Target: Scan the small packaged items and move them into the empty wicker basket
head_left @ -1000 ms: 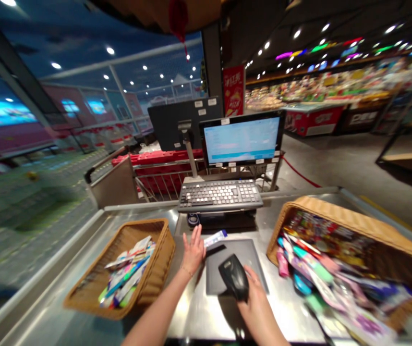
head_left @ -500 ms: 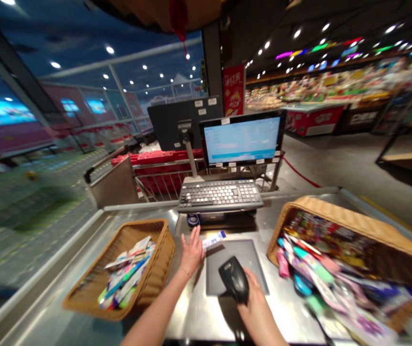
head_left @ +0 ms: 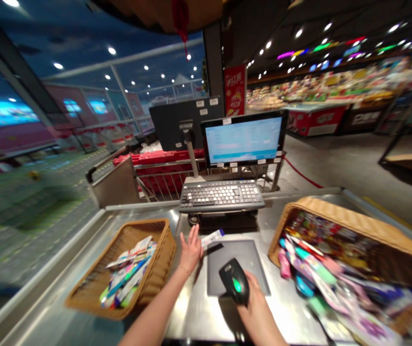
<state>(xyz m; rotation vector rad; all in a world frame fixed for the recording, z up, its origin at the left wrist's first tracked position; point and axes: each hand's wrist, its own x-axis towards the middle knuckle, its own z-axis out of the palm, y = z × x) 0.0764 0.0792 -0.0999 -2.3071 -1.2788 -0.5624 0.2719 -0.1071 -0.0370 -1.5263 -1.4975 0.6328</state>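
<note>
My left hand point(head_left: 190, 251) is in the middle of the head view, some fingers stretched toward the keyboard. A slim white package with a blue end point(head_left: 212, 238) juts out from its thumb side, above the counter with a dark shadow below. How the thumb grips it is partly hidden. My right hand point(head_left: 254, 300) is wrapped round the handle of a black handheld barcode scanner point(head_left: 234, 278), on which a green light glows. The scanner is over a grey plate point(head_left: 252, 254) set in the metal counter, its head toward the package.
Left is a wicker basket point(head_left: 168, 247) with several slim packages. Right, a larger wicker basket point(head_left: 280, 228) lies tipped, packaged goods spilling toward me. A keyboard point(head_left: 222, 196) and a lit monitor point(head_left: 244, 139) stand ahead; a shopping cart point(head_left: 163, 185) is behind them.
The green light on the scanner has come on. The white package has shifted slightly left and tilted a little in my left hand. My right hand has barely moved.
</note>
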